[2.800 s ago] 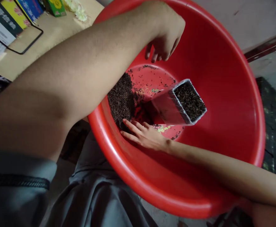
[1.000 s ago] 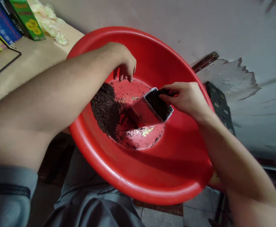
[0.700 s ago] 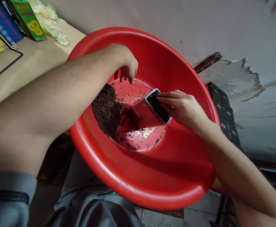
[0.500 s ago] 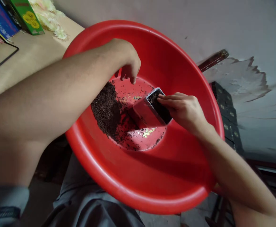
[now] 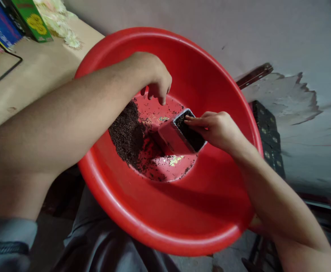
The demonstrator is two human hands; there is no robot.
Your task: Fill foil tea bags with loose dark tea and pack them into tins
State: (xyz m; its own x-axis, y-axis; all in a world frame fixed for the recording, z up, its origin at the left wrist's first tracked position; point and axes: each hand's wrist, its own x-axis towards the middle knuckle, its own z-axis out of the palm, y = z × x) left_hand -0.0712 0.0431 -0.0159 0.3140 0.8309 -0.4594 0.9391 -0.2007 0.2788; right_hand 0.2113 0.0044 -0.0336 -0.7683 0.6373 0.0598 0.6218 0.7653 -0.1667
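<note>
A large red basin fills the middle of the head view. On its floor stands a square-mouthed container with dark soil inside; its wall looks reddish, with a pale rim. The fingers of my right hand reach over that rim and rest on the soil, stretched out. My left hand hangs above the basin floor behind the container, touching nothing visible, its fingers loosely bent down and apart. A heap of dark, crumbly soil lies at the basin's left side, partly hidden by my left forearm.
A wooden table at the left carries a green box, pale artificial flowers and a black wire frame. The wall behind has peeling paint. Stacked black pots or trays stand right of the basin.
The fingers of my right hand have shifted slightly left and deeper over the container's soil. My left hand has hardly moved. The whole view has shifted a little.
</note>
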